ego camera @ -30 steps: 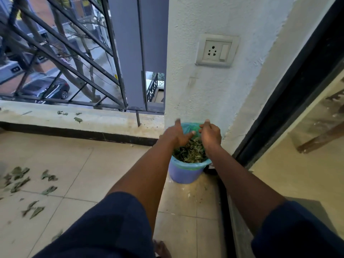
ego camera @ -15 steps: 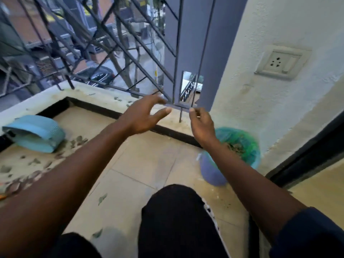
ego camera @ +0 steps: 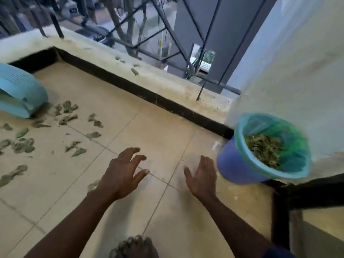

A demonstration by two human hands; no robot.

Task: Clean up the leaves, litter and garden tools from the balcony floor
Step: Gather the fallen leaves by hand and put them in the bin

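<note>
While the left hand and right hand hang released and empty above the floor, scattered leaves lie leftward, nearer the left hand; bin just right.

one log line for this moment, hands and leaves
left hand open, empty | right hand open, empty | bin holds collected leaves | loose leaves on floor

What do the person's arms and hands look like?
The left hand and right hand are bare: no gloves, rings or watch show. The forearms are bare too. A dark blue sleeve shows on the right arm at the bottom edge.
</note>
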